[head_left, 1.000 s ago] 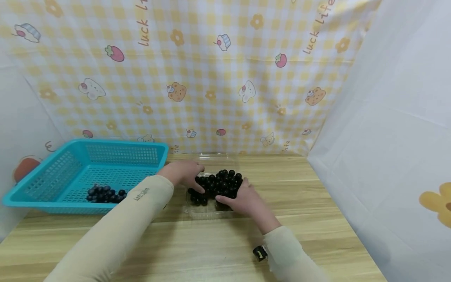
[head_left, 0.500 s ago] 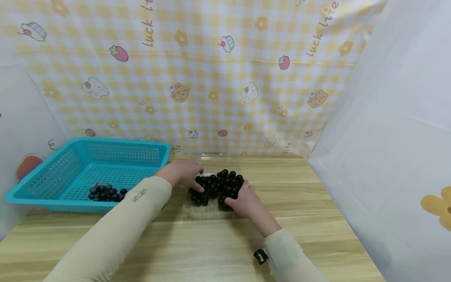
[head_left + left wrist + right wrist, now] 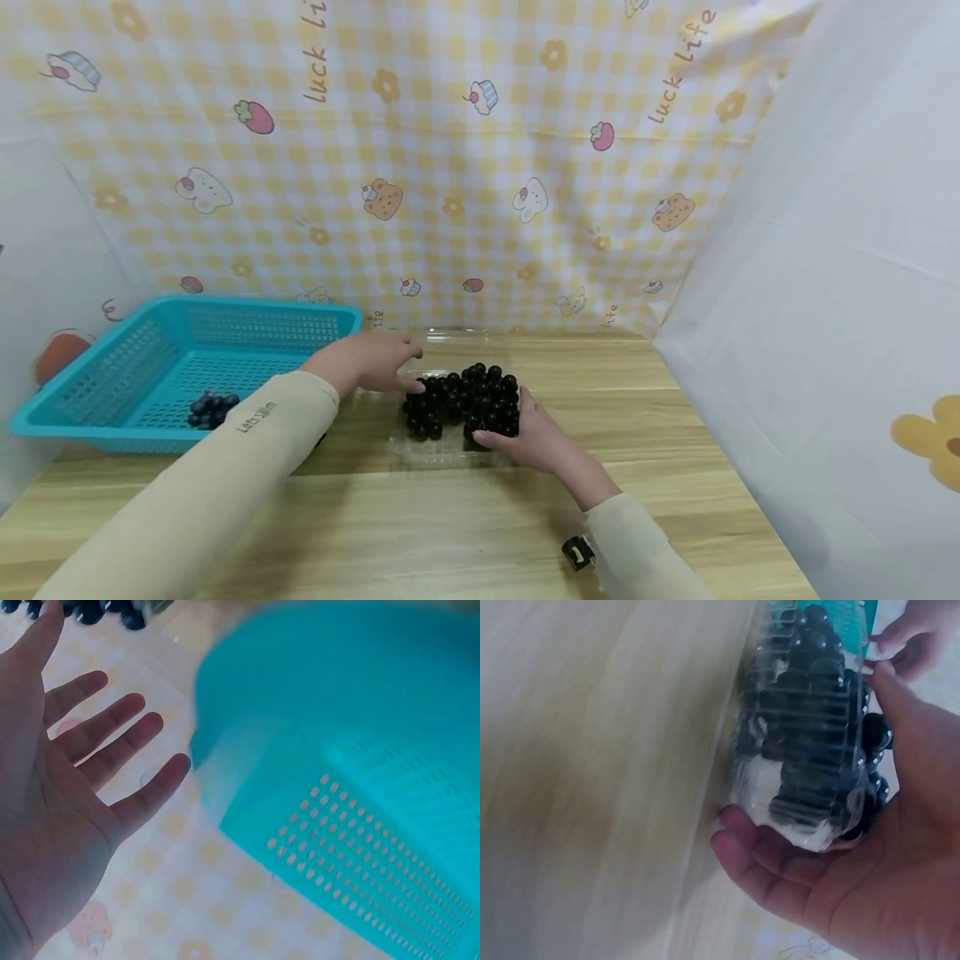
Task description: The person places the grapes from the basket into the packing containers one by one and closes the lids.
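Dark grapes (image 3: 465, 398) fill much of a clear plastic clamshell box (image 3: 435, 458), whose lid (image 3: 457, 337) stands folded back behind it. At its left end my left hand (image 3: 367, 364) hovers by the grapes, palm bare and fingers spread in the left wrist view. My right hand (image 3: 542, 442) cups the right end of the box. In the right wrist view its fingers (image 3: 769, 874) curve round the ribbed end wall, while the thumb (image 3: 907, 697) lies along the grape side.
A blue plastic basket (image 3: 255, 307) stands at the left with a small bunch of grapes (image 3: 213, 408) near its front; my left sleeve (image 3: 225, 467) crosses its front right corner. Behind the wooden table (image 3: 420, 533) hangs a checked cloth (image 3: 450, 167).
My left hand has drawn back leftward off the grapes, and its sleeve covers more of the basket's bunch. My right hand has shifted slightly outward at the box end.
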Demonstrator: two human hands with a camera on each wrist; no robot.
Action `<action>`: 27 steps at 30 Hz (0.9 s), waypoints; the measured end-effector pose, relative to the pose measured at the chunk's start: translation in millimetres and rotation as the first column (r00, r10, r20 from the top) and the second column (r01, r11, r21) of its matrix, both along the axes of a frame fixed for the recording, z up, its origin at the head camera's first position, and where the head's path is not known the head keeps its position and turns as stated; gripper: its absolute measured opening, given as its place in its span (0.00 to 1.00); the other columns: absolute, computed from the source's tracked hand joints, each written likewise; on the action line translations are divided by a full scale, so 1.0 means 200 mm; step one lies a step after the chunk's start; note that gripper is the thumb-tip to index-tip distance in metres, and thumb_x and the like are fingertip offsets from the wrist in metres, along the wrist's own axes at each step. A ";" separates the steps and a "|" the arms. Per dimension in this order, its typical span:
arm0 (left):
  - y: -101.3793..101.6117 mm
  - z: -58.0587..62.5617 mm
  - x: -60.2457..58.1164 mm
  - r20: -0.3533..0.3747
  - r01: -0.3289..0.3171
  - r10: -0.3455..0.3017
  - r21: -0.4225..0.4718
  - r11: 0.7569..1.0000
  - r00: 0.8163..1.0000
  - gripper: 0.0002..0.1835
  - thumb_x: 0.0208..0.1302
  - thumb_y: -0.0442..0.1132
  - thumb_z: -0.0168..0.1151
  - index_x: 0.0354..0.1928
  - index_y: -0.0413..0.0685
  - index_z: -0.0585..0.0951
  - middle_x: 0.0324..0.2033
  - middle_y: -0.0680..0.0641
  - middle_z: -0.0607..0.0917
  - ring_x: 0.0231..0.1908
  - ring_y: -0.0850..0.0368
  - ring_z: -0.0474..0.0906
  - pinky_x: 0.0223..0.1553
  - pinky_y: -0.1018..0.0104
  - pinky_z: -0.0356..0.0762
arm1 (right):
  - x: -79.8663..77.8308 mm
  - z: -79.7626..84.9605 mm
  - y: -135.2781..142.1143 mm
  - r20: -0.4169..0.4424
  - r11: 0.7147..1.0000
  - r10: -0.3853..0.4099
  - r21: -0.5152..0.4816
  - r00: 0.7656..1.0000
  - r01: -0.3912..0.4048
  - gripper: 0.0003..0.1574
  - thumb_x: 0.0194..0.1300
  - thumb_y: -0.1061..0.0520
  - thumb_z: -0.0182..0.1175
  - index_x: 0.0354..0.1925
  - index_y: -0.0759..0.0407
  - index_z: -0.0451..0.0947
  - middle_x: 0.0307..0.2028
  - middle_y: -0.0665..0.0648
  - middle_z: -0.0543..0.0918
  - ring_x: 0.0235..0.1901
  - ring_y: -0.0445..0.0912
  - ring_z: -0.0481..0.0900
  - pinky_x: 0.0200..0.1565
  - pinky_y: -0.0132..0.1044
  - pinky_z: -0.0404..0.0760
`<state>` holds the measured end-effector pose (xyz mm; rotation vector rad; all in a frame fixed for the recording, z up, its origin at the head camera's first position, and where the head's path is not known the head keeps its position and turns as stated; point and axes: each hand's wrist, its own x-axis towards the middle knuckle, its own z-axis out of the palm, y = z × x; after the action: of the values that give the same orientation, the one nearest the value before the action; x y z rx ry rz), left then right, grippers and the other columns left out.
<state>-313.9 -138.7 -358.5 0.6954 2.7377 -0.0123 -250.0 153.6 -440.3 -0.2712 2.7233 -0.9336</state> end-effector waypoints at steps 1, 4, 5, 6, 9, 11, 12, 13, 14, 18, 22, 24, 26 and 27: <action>-0.01 0.03 0.01 -0.009 0.001 -0.001 -0.001 1.000 1.000 0.39 0.77 0.66 0.57 0.79 0.50 0.70 0.79 0.37 0.68 0.77 0.35 0.68 0.74 0.34 0.70 | 0.00 0.00 0.01 0.003 1.000 0.008 -0.001 1.000 -0.008 0.83 0.63 0.25 0.71 0.85 0.68 0.34 0.80 0.80 0.54 0.80 0.72 0.59 0.78 0.66 0.64; -0.05 0.11 0.02 -0.027 -0.012 0.012 -0.010 1.000 1.000 0.39 0.77 0.66 0.57 0.79 0.50 0.70 0.80 0.35 0.67 0.78 0.33 0.66 0.74 0.33 0.69 | 0.00 -0.01 0.03 0.013 1.000 0.022 0.011 1.000 -0.022 0.86 0.60 0.24 0.72 0.86 0.63 0.29 0.80 0.80 0.54 0.80 0.71 0.58 0.79 0.65 0.62; -0.06 0.14 0.02 -0.029 -0.022 0.022 -0.009 1.000 0.999 0.39 0.77 0.66 0.57 0.79 0.50 0.70 0.80 0.35 0.67 0.78 0.33 0.65 0.74 0.32 0.68 | 0.00 -0.02 0.04 0.014 1.000 0.025 0.016 1.000 -0.025 0.87 0.59 0.24 0.72 0.86 0.62 0.29 0.80 0.79 0.54 0.80 0.71 0.58 0.79 0.65 0.62; -0.08 0.16 0.02 -0.032 -0.031 0.030 -0.012 0.999 0.999 0.39 0.77 0.66 0.56 0.79 0.50 0.70 0.80 0.35 0.66 0.78 0.33 0.65 0.74 0.32 0.68 | 0.00 -0.02 0.04 0.016 0.999 0.026 0.024 1.000 -0.026 0.87 0.58 0.24 0.73 0.86 0.60 0.28 0.80 0.79 0.54 0.80 0.72 0.58 0.79 0.66 0.62; -0.12 0.22 0.02 -0.047 -0.045 0.045 -0.008 0.999 0.998 0.38 0.78 0.65 0.56 0.78 0.47 0.71 0.79 0.34 0.68 0.76 0.32 0.68 0.73 0.33 0.69 | 0.00 -0.02 0.06 0.014 0.998 0.032 0.060 0.999 -0.033 0.88 0.56 0.22 0.73 0.87 0.56 0.30 0.81 0.79 0.53 0.80 0.73 0.57 0.77 0.69 0.63; -0.16 0.24 0.02 -0.058 -0.062 0.062 -0.001 0.998 0.996 0.38 0.78 0.64 0.57 0.78 0.47 0.71 0.78 0.35 0.70 0.75 0.33 0.70 0.73 0.33 0.70 | 0.00 -0.03 0.07 0.014 0.996 0.038 0.079 0.999 -0.039 0.88 0.55 0.21 0.73 0.87 0.54 0.31 0.82 0.78 0.52 0.80 0.74 0.56 0.77 0.70 0.63; -0.17 0.26 0.02 -0.068 -0.062 0.062 -0.001 0.998 0.996 0.37 0.78 0.64 0.57 0.77 0.46 0.72 0.77 0.36 0.71 0.74 0.33 0.72 0.72 0.34 0.71 | 0.00 -0.04 0.07 0.014 0.995 0.045 0.089 0.999 -0.046 0.88 0.55 0.21 0.73 0.88 0.53 0.31 0.82 0.78 0.51 0.80 0.74 0.56 0.76 0.71 0.63; -0.19 0.27 0.03 -0.076 -0.066 0.066 0.002 0.998 0.995 0.37 0.78 0.64 0.57 0.77 0.46 0.72 0.77 0.36 0.72 0.73 0.33 0.72 0.72 0.33 0.71 | 0.00 -0.04 0.08 0.014 0.994 0.054 0.100 0.998 -0.055 0.88 0.54 0.21 0.73 0.88 0.52 0.31 0.82 0.77 0.51 0.80 0.75 0.56 0.76 0.71 0.64; -0.21 0.27 0.03 -0.084 -0.070 0.070 0.000 0.998 0.994 0.38 0.78 0.64 0.57 0.77 0.46 0.72 0.77 0.36 0.72 0.73 0.33 0.73 0.72 0.33 0.71 | 0.00 -0.05 0.08 0.018 0.992 0.062 0.108 0.998 -0.064 0.88 0.54 0.20 0.73 0.88 0.52 0.30 0.82 0.77 0.51 0.80 0.74 0.55 0.76 0.71 0.63; -0.27 0.28 0.04 -0.103 -0.091 0.089 -0.013 0.996 0.991 0.38 0.77 0.65 0.58 0.77 0.47 0.73 0.77 0.34 0.70 0.73 0.31 0.71 0.72 0.31 0.70 | 0.01 -0.06 0.09 0.034 0.985 0.096 0.139 0.995 -0.099 0.90 0.54 0.19 0.72 0.87 0.51 0.27 0.84 0.74 0.50 0.81 0.73 0.54 0.77 0.69 0.64; -0.35 0.28 0.04 -0.103 -0.104 0.102 -0.014 0.995 0.989 0.37 0.77 0.62 0.59 0.75 0.44 0.75 0.76 0.30 0.70 0.74 0.27 0.68 0.72 0.29 0.69 | 0.01 -0.06 0.09 0.050 0.983 0.105 0.143 0.993 -0.111 0.89 0.55 0.19 0.71 0.87 0.51 0.25 0.84 0.72 0.50 0.82 0.72 0.54 0.77 0.69 0.63; -0.39 0.27 0.05 -0.092 -0.114 0.114 -0.001 0.993 0.989 0.36 0.78 0.60 0.60 0.75 0.42 0.74 0.75 0.29 0.71 0.74 0.26 0.68 0.71 0.29 0.69 | 0.01 -0.05 0.09 0.058 0.984 0.107 0.138 0.993 -0.115 0.88 0.57 0.19 0.70 0.87 0.52 0.25 0.84 0.72 0.49 0.81 0.72 0.54 0.78 0.69 0.62; -0.44 0.26 0.05 -0.071 -0.130 0.131 0.018 0.991 0.989 0.36 0.78 0.58 0.60 0.75 0.40 0.74 0.75 0.28 0.71 0.74 0.25 0.67 0.71 0.28 0.69 | 0.01 -0.05 0.09 0.068 0.985 0.105 0.134 0.992 -0.113 0.87 0.58 0.19 0.68 0.87 0.53 0.24 0.84 0.72 0.48 0.82 0.72 0.53 0.79 0.68 0.60; -0.47 0.26 0.05 -0.062 -0.138 0.140 0.030 0.990 0.988 0.35 0.78 0.57 0.61 0.75 0.39 0.74 0.74 0.28 0.72 0.73 0.25 0.68 0.71 0.28 0.69 | 0.01 -0.04 0.09 0.070 0.985 0.103 0.131 0.992 -0.112 0.86 0.59 0.19 0.67 0.86 0.53 0.24 0.84 0.72 0.47 0.82 0.71 0.52 0.79 0.68 0.60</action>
<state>-304.4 -231.9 -306.7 0.5173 2.8469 0.0330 -247.0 171.2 -449.1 -0.3530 2.6693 -0.7139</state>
